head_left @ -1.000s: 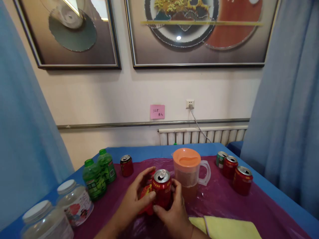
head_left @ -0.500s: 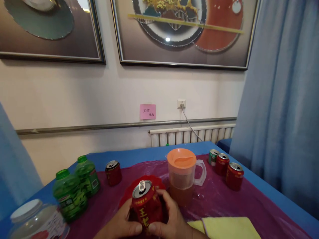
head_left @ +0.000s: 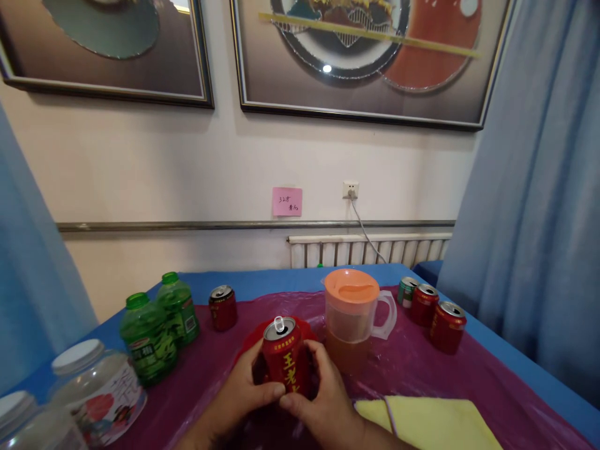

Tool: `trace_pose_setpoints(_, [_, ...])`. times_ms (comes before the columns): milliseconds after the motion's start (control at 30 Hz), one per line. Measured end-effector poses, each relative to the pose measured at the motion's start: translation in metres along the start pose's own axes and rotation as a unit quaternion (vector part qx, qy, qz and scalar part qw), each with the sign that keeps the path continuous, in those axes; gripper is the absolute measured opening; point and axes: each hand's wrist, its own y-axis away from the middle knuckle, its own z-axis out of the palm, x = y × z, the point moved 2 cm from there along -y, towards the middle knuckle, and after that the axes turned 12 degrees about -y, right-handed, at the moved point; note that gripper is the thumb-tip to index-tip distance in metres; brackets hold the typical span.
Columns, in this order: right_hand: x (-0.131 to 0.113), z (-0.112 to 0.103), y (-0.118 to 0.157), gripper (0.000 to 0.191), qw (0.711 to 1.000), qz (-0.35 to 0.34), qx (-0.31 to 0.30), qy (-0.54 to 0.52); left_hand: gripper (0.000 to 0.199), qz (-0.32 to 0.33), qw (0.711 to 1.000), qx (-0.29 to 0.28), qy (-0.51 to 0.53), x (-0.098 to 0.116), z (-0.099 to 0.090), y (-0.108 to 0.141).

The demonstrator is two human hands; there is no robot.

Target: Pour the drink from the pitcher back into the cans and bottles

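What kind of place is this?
Some kind of indoor room, though I can't tell if it's a home or somewhere else. A large framed picture hangs on the wall, a radiator runs below it, and a long blue curtain hangs on the right.

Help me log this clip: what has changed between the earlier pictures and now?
The red can has shifted left relative to the jug and turned, so its large yellow lettering faces the camera. The left hand has closed in around it; the right hand keeps hold. The jug, green bottles, yellow cloth and other cans stayed put.
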Motion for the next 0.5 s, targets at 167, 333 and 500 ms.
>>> trace_pose_setpoints(167, [0.001,0.001,0.002,0.063,1.0,0.007,-0.001,-0.003,0.084,0.006,1.0,-0.019,-0.005,-0.003,-0.003,0.0])
trace_pose_setpoints(333, [-0.001,0.001,0.005,0.063,0.998,-0.03,-0.02,0.053,0.076,-0.006,1.0,-0.003,-0.001,-0.005,-0.003,0.003])
trace_pose_setpoints(500, [-0.02,0.008,0.015,0.059,0.965,-0.19,0.03,0.178,0.072,-0.013,0.995,0.103,-0.01,-0.007,-0.011,0.0])
